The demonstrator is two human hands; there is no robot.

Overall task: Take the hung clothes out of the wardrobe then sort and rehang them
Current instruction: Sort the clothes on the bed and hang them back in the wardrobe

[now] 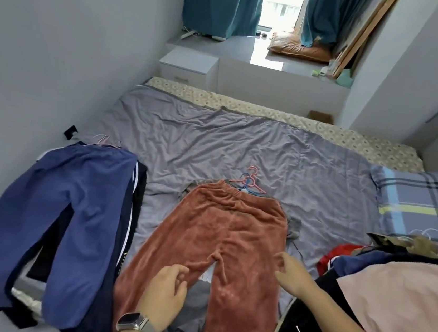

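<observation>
Blue trousers (49, 216) on a hanger lie at the left of a bed with a grey crumpled sheet (228, 145). Mid-bed, both hands, left (166, 292) and right (292, 277), rest with relaxed fingers on rust-coloured velvet trousers (233, 239); a mixed clothes pile (379, 290) sits right.

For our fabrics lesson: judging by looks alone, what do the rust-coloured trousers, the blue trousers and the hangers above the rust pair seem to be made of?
Rust trousers: probably velour or fleece; a soft, mottled pile sheen.
Blue trousers: likely thin smooth synthetic or cotton; flat, matte, lightly creased.
Hangers: apparently plastic; thin, pink and blue.
</observation>
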